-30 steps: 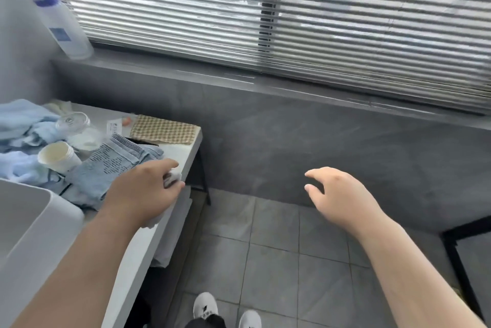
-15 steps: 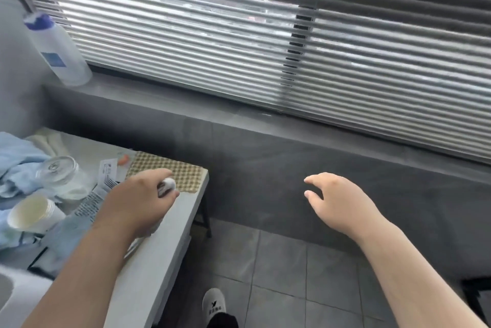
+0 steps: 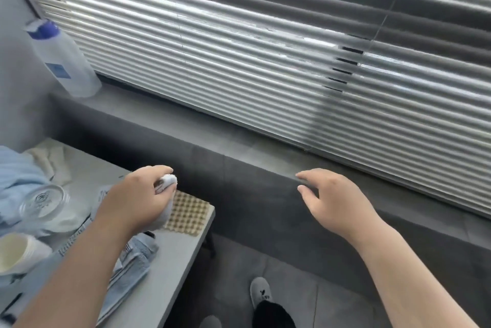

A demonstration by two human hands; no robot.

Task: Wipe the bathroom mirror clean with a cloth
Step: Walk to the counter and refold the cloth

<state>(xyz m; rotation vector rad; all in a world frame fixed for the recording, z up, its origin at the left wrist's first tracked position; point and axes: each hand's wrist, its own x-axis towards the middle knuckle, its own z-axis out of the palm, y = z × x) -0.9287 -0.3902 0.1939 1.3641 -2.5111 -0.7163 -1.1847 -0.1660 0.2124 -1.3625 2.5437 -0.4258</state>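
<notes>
The cloth is white, soft and bunched into a wad. The left hand grips it, fingers curled round it, above the far end of the surface. Directly beneath lies a tan checked mat with a waffle texture. Folded pale-blue denim, a clear glass jar and a cream cup lie further left on the smooth grey surface. The right hand hovers by the dark stone sill, fingers released, loosely spread, holding nothing. A translucent blue-capped bottle stands on the sill beside slatted blinds.
</notes>
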